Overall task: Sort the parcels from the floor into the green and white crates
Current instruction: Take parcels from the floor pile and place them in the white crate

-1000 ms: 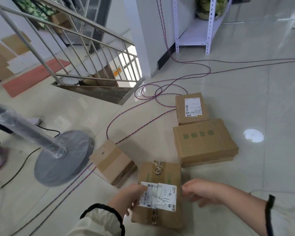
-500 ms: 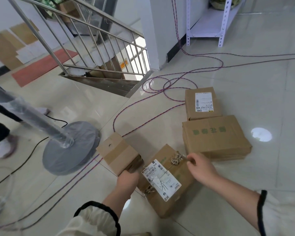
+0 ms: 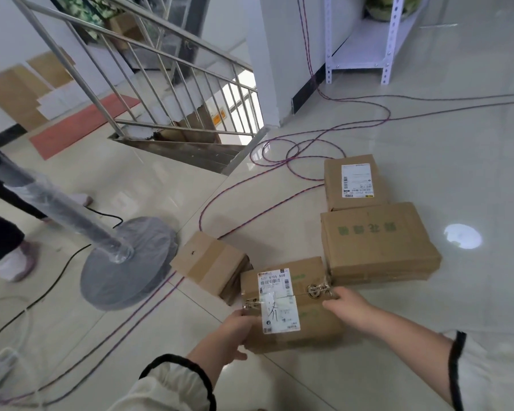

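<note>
Head view: left hand (image 3: 235, 332) and right hand (image 3: 345, 304) grip labelled parcel (image 3: 315, 320).

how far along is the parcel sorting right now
Done: nothing shows as sorted; no crate is in view. In hand: the left hand and right hand grip the string-tied parcel by its ends. Left: that parcel plus three on the floor, the taped box, the green-printed box and the far labelled box.
</note>
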A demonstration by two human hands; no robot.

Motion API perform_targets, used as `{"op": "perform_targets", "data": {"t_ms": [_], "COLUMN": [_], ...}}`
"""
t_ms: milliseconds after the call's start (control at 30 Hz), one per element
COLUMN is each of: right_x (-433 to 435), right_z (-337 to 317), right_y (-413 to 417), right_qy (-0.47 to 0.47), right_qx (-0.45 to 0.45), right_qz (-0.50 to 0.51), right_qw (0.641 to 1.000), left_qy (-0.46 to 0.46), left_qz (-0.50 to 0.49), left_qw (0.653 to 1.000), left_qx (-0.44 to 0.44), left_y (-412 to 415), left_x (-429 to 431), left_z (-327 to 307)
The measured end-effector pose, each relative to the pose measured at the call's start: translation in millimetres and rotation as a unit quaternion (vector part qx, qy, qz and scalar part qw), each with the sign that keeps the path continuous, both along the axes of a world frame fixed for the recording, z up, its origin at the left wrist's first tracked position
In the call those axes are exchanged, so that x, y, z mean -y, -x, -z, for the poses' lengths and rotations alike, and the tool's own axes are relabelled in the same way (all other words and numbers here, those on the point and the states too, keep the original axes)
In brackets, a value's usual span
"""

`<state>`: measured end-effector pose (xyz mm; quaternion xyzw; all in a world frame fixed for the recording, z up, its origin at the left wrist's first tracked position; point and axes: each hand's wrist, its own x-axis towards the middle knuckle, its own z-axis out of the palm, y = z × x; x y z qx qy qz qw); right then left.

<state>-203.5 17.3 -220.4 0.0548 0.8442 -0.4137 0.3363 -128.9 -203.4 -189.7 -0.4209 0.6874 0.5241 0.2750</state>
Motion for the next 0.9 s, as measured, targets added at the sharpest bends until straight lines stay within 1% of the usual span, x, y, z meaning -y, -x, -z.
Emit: {"op": "perform_targets", "data": {"t_ms": [67, 167, 233, 300, 367, 433, 500, 567, 667, 733, 833, 900], "right_x": [2, 3, 2, -2, -5, -9, -13, -21, -37, -46, -58, -68], "right_z": [-3, -9, -16, -27, -41, -59, -79, -100, -138, -175, -244, -300], "right_y": [0, 3, 5, 7, 10, 14, 18, 23, 35, 42, 46, 44], "right_qy": [0.021, 0.016, 0.023, 0.061, 0.109, 0.142, 0.169, 0.189, 0.198, 0.214, 0.24, 0.241], "right_qx": [0.005, 0.001, -0.009, -0.013, -0.017, -0.036, -0.07, -0.113, -0.168, -0.193, -0.219, -0.233], "right_qz": [0.017, 0.039, 0.062, 0.101, 0.128, 0.133, 0.134, 0.147, 0.161, 0.178, 0.211, 0.215], "right_qw": [1.0, 0.999, 0.998, 0.993, 0.986, 0.98, 0.974, 0.964, 0.952, 0.941, 0.922, 0.917], "left_qy": [0.001, 0.027, 0.045, 0.052, 0.034, -0.002, -0.04, -0.072, -0.105, -0.119, -0.132, -0.141], "left_qz": [0.005, 0.005, -0.007, -0.023, -0.057, -0.085, -0.088, -0.068, -0.047, -0.039, -0.007, 0.01], "left_qw": [1.0, 0.999, 0.996, 0.988, 0.972, 0.949, 0.933, 0.923, 0.905, 0.897, 0.888, 0.881], "left_qx": [-0.007, -0.041, -0.079, -0.141, -0.225, -0.303, -0.347, -0.373, -0.409, -0.423, -0.44, -0.452], "left_y": [-1, 1, 3, 4, 6, 8, 13, 24, 45, 57, 69, 73], "left_x": [0, -2, -2, -2, -1, -2, -5, -10, -18, -22, -31, -38], "left_z": [1, 2, 0, -6, -16, -28, -41, -55, -87, -119, -187, -242]}}
